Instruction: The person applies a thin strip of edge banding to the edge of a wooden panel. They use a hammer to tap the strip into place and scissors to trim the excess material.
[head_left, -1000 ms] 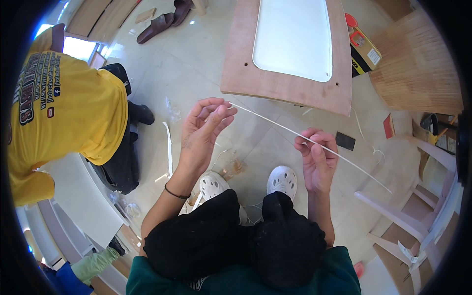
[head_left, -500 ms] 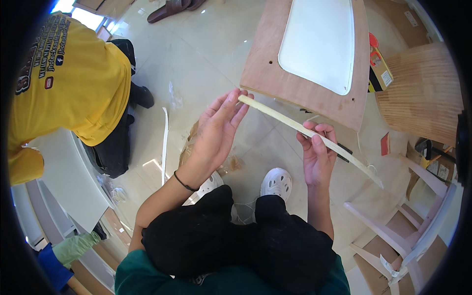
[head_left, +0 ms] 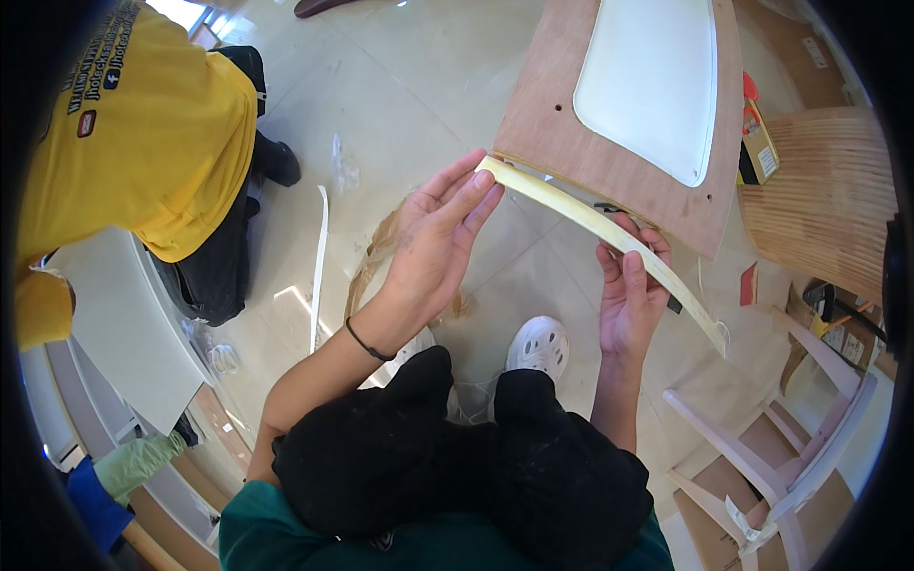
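Note:
My left hand (head_left: pixel 444 217) grips the upper left end of a long, pale cream flexible strip (head_left: pixel 581 209) between thumb and fingers. My right hand (head_left: pixel 631 285) has its fingers closed on the same strip farther along, with its free end curving down to the right. The strip runs alongside the lower edge of a plywood panel (head_left: pixel 533 133) with a white inset section (head_left: pixel 643 76); whether it touches that edge I cannot tell. Behind my right hand a dark object shows, partly hidden.
A co-worker in a yellow shirt (head_left: pixel 143 162) is at the left beside a white board (head_left: pixel 119 324). A wooden chair frame (head_left: pixel 752 457) lies at the right below a wooden board (head_left: pixel 809 200). A yellow-black package (head_left: pixel 760 147), a white strip (head_left: pixel 319 266) and brown paper (head_left: pixel 371 257) are about.
Both hands have moved rightward, the left also up toward the panel's corner. The strip has turned from edge-on to broad face showing and now bows. The panel appears farther right in view.

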`<action>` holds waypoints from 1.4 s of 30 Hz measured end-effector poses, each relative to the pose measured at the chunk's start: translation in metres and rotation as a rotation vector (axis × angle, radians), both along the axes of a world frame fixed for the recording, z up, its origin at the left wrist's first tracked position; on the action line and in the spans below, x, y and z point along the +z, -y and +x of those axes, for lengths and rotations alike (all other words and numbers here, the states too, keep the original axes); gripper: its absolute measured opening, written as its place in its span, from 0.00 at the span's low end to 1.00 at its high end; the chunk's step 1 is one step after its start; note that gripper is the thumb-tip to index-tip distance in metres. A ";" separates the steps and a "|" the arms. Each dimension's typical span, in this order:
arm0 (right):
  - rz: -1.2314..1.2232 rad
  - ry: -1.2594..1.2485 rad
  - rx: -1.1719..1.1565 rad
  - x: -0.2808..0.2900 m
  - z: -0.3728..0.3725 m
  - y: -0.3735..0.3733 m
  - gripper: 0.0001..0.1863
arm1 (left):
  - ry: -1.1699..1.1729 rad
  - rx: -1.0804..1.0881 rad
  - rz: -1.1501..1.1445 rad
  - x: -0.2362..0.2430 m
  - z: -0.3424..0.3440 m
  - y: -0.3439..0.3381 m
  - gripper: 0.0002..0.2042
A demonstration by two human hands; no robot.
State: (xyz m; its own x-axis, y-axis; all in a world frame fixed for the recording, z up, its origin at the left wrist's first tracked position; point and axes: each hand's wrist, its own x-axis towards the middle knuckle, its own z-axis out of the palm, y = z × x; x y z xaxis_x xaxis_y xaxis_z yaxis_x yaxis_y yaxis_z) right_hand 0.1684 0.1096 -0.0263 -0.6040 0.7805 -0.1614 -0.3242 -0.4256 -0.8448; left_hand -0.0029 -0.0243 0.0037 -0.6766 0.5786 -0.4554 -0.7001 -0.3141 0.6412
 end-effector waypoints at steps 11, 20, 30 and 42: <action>0.104 0.117 -0.024 -0.004 0.036 -0.031 0.19 | -0.066 0.012 -0.046 0.000 0.002 -0.006 0.18; 0.070 0.209 -0.162 -0.006 0.039 -0.038 0.19 | -0.074 0.017 -0.020 -0.001 0.003 -0.009 0.19; 0.085 0.208 -0.216 -0.006 0.038 -0.038 0.18 | -0.082 -0.012 -0.028 -0.003 0.002 -0.010 0.21; 0.088 0.187 -0.221 -0.006 0.038 -0.040 0.18 | -0.054 0.011 0.050 -0.008 0.003 -0.009 0.21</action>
